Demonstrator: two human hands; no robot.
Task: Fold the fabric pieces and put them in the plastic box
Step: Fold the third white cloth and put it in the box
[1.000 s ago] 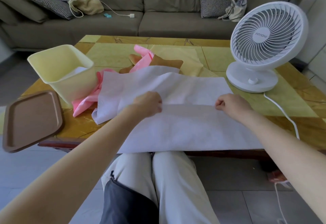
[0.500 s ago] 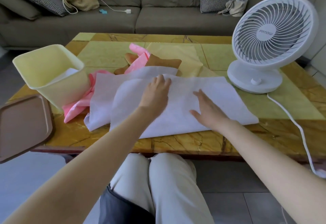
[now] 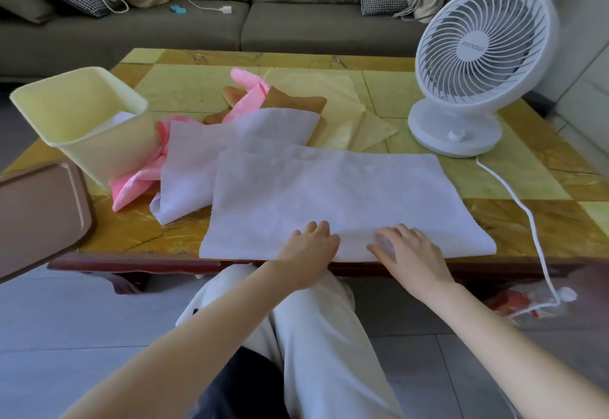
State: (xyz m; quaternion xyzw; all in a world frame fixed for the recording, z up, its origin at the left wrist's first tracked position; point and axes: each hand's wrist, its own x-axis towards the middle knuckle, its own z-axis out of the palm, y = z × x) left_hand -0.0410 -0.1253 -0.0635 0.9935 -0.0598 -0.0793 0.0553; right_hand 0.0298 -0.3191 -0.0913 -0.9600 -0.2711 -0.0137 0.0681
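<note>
Both left hand [image 3: 308,248] and right hand [image 3: 413,255] press white fabric [image 3: 329,187], fingers [image 3: 400,233] straight, slightly spread.

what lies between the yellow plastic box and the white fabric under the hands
In the head view, crumpled pink fabric and a second white piece lie there.

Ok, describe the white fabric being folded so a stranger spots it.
Find the yellow table by the grey sofa. Along its near edge lies the white fabric, flat, under the left hand and right hand. The other white piece lies rumpled behind it.
</note>
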